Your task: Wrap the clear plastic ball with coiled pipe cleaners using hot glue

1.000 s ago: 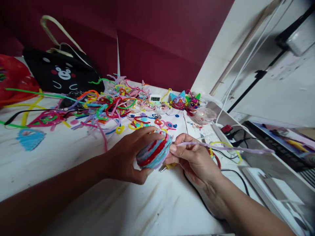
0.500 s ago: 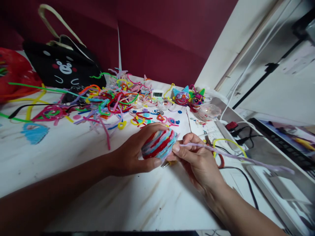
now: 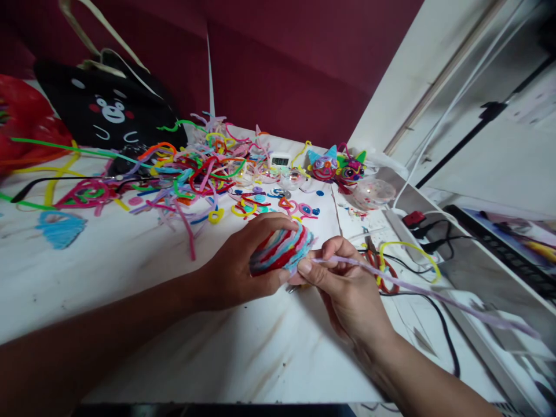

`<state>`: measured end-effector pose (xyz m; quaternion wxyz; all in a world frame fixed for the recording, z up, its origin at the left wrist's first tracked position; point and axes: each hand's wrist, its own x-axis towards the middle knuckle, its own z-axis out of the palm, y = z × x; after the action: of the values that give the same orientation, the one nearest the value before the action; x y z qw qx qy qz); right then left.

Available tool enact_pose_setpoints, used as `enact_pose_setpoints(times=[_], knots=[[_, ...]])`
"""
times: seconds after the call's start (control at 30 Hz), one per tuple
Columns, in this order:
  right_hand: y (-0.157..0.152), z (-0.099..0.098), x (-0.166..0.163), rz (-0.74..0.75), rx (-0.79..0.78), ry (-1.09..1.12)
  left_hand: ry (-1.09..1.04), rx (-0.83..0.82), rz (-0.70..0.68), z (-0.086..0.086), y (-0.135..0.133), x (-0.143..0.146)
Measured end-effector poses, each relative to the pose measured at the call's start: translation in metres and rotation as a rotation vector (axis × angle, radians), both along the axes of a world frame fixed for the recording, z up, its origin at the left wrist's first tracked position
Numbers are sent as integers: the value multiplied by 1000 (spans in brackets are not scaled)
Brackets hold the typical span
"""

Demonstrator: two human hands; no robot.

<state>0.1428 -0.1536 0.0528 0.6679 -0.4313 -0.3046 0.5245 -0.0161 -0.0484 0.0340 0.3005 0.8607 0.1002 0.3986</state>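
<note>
A rounded ball (image 3: pixel 278 253) covered in red, light blue and pink fuzzy strips sits in my left hand (image 3: pixel 245 266), whose fingers and thumb wrap around its left side. At the ball's right edge, my right hand (image 3: pixel 343 284) pinches a lilac pipe cleaner (image 3: pixel 403 282) between thumb and fingers. One end of that pipe cleaner lies against the ball; the long free end stretches out to the right. The ball's underside is hidden by my hands. Beneath them, part of a small metal and yellow object shows on the table.
A tangled heap of pipe cleaners (image 3: pixel 195 168) spreads across the back left, before a black bag (image 3: pixel 99 107). Two colourful figures (image 3: pixel 324 165) stand behind a clear plastic half-shell (image 3: pixel 374 193). Orange-handled scissors (image 3: pixel 388 282), a power strip (image 3: pixel 402 229) and cables lie at right.
My right thumb has shifted slightly left along the ball's edge. The lilac pipe cleaner's free end has swung lower and further right. The ball stays in my left hand.
</note>
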Motion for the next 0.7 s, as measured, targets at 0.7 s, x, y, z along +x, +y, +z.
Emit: enact_pose_setpoints(times=[0.7], knots=[[-1, -9, -4, 14, 17, -31, 128, -105, 106, 2, -3, 2]])
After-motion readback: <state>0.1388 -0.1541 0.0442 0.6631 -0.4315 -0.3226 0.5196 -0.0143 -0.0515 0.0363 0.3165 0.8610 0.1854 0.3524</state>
